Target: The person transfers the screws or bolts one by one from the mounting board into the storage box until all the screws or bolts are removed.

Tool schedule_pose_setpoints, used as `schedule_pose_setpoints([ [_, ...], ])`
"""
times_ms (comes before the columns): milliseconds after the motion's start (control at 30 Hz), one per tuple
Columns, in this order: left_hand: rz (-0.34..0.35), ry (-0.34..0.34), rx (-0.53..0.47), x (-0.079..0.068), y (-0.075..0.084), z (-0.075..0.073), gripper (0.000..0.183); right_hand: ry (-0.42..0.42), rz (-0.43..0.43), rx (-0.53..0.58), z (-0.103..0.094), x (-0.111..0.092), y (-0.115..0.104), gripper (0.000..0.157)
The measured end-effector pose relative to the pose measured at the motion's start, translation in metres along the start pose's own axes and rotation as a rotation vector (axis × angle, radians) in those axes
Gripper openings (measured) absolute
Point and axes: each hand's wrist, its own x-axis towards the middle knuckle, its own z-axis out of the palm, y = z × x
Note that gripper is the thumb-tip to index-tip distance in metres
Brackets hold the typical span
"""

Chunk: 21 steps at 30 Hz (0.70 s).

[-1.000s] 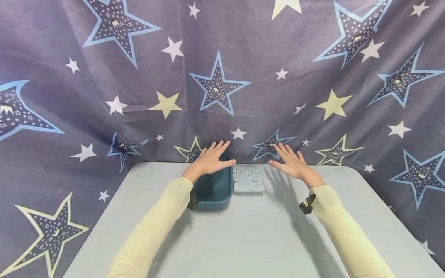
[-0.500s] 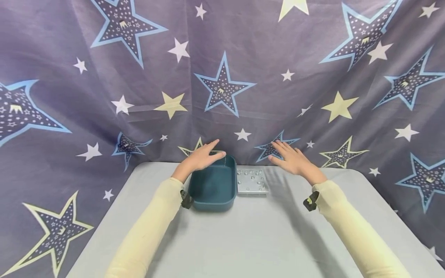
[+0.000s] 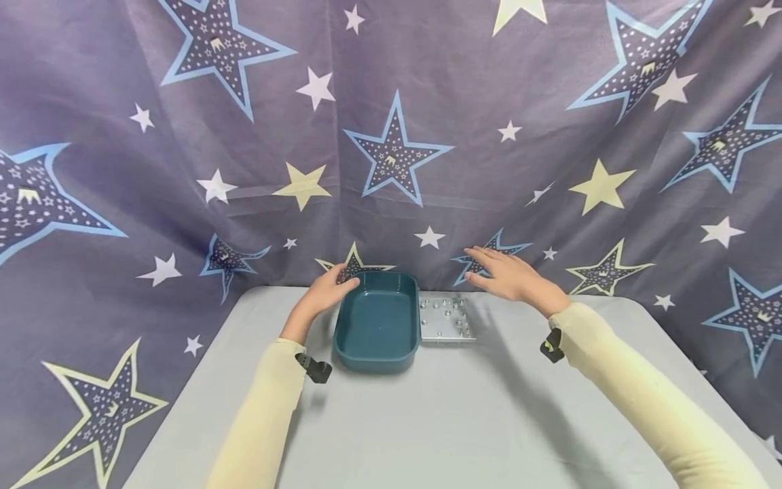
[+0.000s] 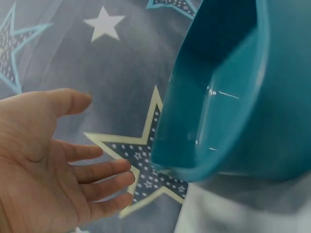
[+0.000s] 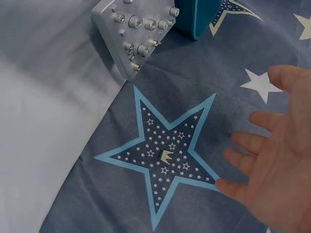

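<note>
A teal plastic bin [image 3: 377,358] with rounded corners stands at the back of the table, nothing inside it. My left hand [image 3: 322,295] is at its far left corner, fingers extended and palm turned toward the bin. In the left wrist view a gap shows between the left hand's fingertips [image 4: 124,165] and the bin's rim [image 4: 194,172]. Right of the bin lies a metal plate [image 3: 449,324] studded with several bolts [image 5: 136,22]. My right hand [image 3: 507,275] hovers behind and right of the plate with fingers extended, holding nothing.
A pale grey cloth covers the table [image 3: 397,428]. Behind its back edge hangs a dark curtain [image 3: 391,224] printed with stars. The bin and plate stand side by side close to that curtain. Each wrist carries a small black camera [image 3: 314,369].
My left hand has moved left and down, from over the bin to its left side. The right hand has shifted slightly and its fingers have drawn closer together. Bin and plate stay put.
</note>
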Motion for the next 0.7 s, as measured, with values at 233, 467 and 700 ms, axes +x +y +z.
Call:
schedule_pose_setpoints([
  [233,-0.069,-0.001,-0.174,0.002,-0.018,0.005,0.068,-0.005,-0.013,-0.046,-0.002,0.002,-0.004,0.061],
  [467,-0.224,-0.043,-0.397,0.002,-0.028,0.005,0.058,-0.008,-0.076,-0.106,-0.004,0.002,-0.017,0.057],
  [700,-0.297,-0.152,-0.576,0.010,-0.047,0.005,0.049,-0.040,-0.140,-0.147,-0.008,0.003,-0.030,0.053],
])
